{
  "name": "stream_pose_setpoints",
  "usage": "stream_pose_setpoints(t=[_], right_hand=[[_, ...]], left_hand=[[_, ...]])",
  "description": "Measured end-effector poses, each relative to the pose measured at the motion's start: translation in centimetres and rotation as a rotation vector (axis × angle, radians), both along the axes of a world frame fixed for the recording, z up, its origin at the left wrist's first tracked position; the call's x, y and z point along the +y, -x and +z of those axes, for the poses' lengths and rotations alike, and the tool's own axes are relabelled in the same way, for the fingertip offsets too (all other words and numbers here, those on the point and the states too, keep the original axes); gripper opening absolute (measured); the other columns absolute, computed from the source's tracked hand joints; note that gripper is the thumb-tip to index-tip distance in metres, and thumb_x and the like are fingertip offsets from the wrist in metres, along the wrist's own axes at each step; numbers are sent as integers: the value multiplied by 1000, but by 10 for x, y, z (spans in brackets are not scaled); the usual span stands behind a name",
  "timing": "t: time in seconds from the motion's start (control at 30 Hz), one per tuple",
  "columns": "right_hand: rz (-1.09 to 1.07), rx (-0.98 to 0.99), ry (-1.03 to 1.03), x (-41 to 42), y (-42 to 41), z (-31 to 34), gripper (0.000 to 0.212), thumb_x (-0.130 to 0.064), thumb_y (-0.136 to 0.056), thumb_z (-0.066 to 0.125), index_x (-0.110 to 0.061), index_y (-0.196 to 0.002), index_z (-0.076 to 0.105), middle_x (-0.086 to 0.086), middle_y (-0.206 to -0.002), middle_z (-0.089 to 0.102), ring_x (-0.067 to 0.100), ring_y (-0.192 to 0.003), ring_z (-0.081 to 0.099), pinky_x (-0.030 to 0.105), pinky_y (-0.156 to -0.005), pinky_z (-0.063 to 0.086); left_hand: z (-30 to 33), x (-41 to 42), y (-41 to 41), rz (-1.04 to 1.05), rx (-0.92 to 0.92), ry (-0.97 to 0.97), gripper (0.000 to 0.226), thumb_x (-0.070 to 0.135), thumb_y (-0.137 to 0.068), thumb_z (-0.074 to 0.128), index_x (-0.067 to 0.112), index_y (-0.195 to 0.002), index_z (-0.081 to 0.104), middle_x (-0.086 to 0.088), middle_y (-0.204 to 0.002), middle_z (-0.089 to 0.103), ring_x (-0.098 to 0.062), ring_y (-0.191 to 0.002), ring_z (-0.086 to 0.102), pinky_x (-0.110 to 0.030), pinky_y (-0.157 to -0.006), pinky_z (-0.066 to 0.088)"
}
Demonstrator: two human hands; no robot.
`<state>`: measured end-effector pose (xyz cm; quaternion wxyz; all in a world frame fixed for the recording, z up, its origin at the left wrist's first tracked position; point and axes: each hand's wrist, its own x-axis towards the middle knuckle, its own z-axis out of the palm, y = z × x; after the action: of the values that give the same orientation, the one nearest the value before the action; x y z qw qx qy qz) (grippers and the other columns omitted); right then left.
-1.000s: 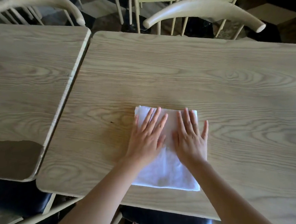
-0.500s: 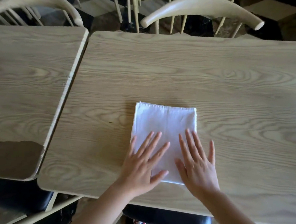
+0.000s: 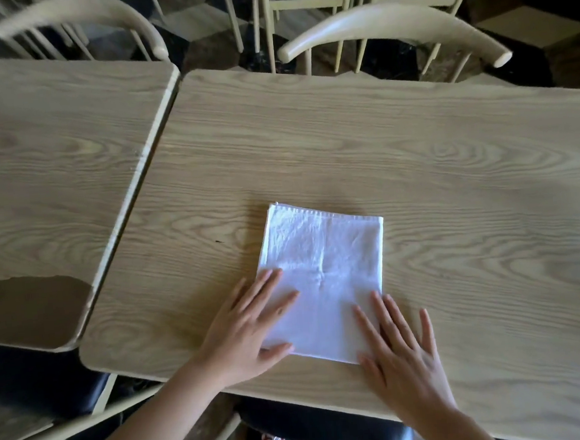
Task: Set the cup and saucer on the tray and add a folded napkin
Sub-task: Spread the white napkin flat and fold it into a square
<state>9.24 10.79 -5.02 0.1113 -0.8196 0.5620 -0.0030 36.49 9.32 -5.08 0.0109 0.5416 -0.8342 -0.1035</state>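
Observation:
A white folded napkin (image 3: 323, 272) lies flat on the wooden table (image 3: 416, 176), near its front edge. My left hand (image 3: 251, 329) rests flat with fingers spread over the napkin's near left corner. My right hand (image 3: 401, 353) lies flat with fingers spread at the near right corner, partly on the cloth and partly on the table. Neither hand grips the cloth. No cup, saucer or tray is in view.
A second wooden table (image 3: 55, 167) stands close on the left, with a narrow gap between the two. Cream chairs with curved backs (image 3: 388, 24) stand along the far side. A dark-cushioned seat (image 3: 46, 381) sits below the left table.
Both hands have slid toward me along the napkin, from its middle to its near corners, and spread a little outward. The napkin now shows almost whole and stays in place.

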Motion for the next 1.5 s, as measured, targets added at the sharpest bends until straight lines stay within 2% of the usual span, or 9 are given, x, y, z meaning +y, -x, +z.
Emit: stream_pose_setpoints(t=[0.13,0.3,0.43,0.63,0.83,1.0,1.2,1.37,1.5], right_hand=[[28,33,49,6,14,-3,54,-42,-95,17,-18,-140,35,1,-147,37,15,-141,16,54,-111,14],[33,15,99,7,14,-1,52,-41,-96,16,-20,-140,36,2,-150,32,19,-141,16,57,-109,16],[215,-104,178,7,19,-1,46,-31,-92,36,-25,-138,40,5,-148,37,21,-139,26,54,-109,22],[284,-241,265,2,28,-4,30,-32,-86,56,-18,-111,64,4,-126,61,19,-126,46,50,-101,36],[254,-298,297,5,23,1,13,-21,-80,62,-18,-93,60,2,-116,66,18,-121,50,45,-97,39],[258,-263,318,5,20,3,4,-16,-79,64,-16,-82,67,1,-115,67,19,-117,57,45,-94,43],[146,-399,302,-7,16,11,17,-16,-87,53,-14,-81,69,-4,-94,72,16,-99,65,39,-92,44],[-37,-561,192,-11,12,13,31,-27,-94,39,-13,-86,66,-1,-88,71,9,-90,58,30,-95,39],[78,-503,192,-7,16,13,25,-38,-82,57,-15,-84,66,-7,-93,69,10,-101,58,35,-98,38]], left_hand=[[-2,6,-13,29,5,-25,63,53,-90,36,28,-146,21,-5,-156,15,-19,-144,10,-45,-111,21],[7,6,-9,16,-67,-17,65,53,-89,36,26,-146,19,-6,-156,15,-19,-144,7,-46,-110,17],[11,16,-21,-81,38,-38,65,50,-84,49,26,-142,32,-3,-154,23,-15,-143,15,-39,-111,20],[8,21,-28,-21,223,-30,50,40,-81,59,21,-127,52,1,-144,42,-10,-137,31,-38,-106,34],[5,21,-27,-43,173,54,38,39,-85,52,15,-115,58,1,-139,49,-8,-133,37,-31,-106,33],[10,15,-27,-35,236,43,35,19,-73,48,15,-107,58,2,-132,55,-8,-129,43,-28,-100,39],[17,15,-22,-7,286,44,37,13,-69,49,10,-104,62,1,-129,58,-7,-124,48,-25,-96,43],[15,13,-19,97,344,50,34,13,-75,67,16,-108,57,5,-120,65,-7,-96,65,-20,-77,51],[15,7,-17,182,376,24,25,24,-81,50,20,-101,64,7,-111,69,-11,-86,69,-19,-71,49]])
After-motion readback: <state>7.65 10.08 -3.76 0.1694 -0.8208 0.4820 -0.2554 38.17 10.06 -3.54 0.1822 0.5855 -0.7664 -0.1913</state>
